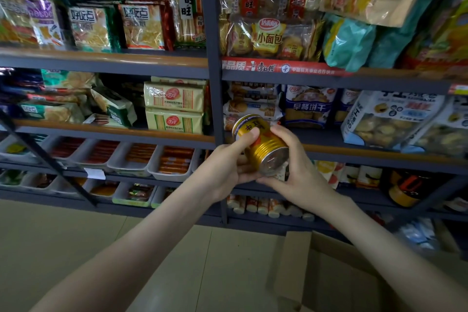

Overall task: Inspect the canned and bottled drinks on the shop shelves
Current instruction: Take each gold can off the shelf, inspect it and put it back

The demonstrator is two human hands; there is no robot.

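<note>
A gold can (263, 145) with red print and ribbed sides is held tilted in front of the shelves, its silver end facing me. My left hand (228, 167) grips it from the left, thumb lying across the label. My right hand (298, 170) cups it from the right and below, fingers curled round its end. On a low shelf to the right stands a dark bottle (405, 187) with an orange label.
Dark metal shelving (211, 58) is packed with snack bags and biscuit packs. White trays (172, 162) of sausages sit lower left. An open cardboard box (329, 273) stands on the tiled floor at the bottom right.
</note>
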